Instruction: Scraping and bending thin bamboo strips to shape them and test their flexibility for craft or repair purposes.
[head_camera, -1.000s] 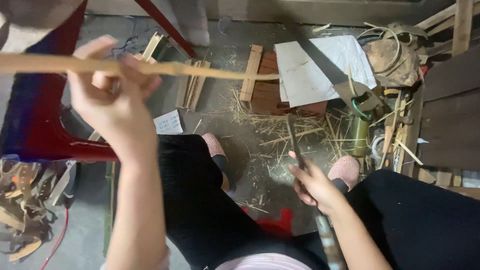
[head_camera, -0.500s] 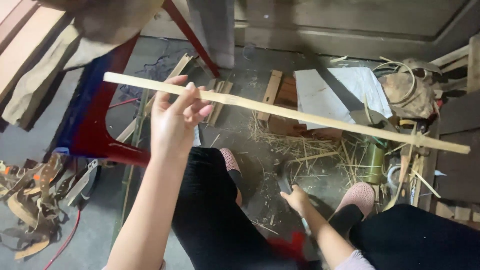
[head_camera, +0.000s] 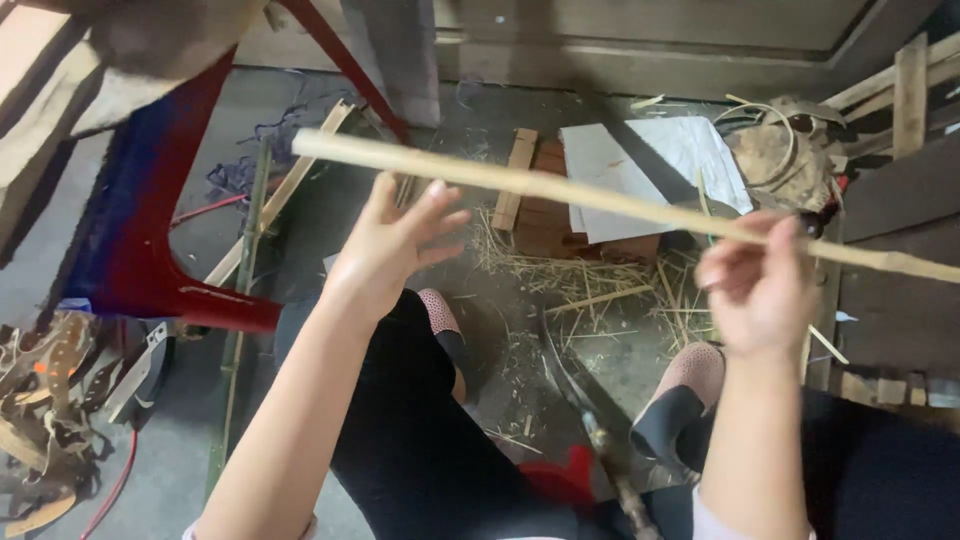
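A long pale bamboo strip (head_camera: 560, 188) runs across the view from upper left down to the right edge. My right hand (head_camera: 762, 290) is closed around it near its right part, fingers curled over the strip. My left hand (head_camera: 392, 250) is under the strip's left part with fingers spread, fingertips just touching its lower edge. A long dark knife (head_camera: 580, 400) lies on the floor between my legs, with neither hand on it. My feet in pink socks (head_camera: 690, 370) rest beside it.
A red metal frame (head_camera: 170, 290) stands at the left. A brick under a white sheet (head_camera: 640, 170) sits ahead amid straw-like shavings (head_camera: 590, 285). Bamboo slats (head_camera: 280, 200) lean at the left, scraps (head_camera: 40, 400) pile at far left, and wooden boards (head_camera: 900, 200) stand at the right.
My right hand left the knife on the floor and rose to grip the strip. My left hand opened its grip, and the strip now sits lower in view.
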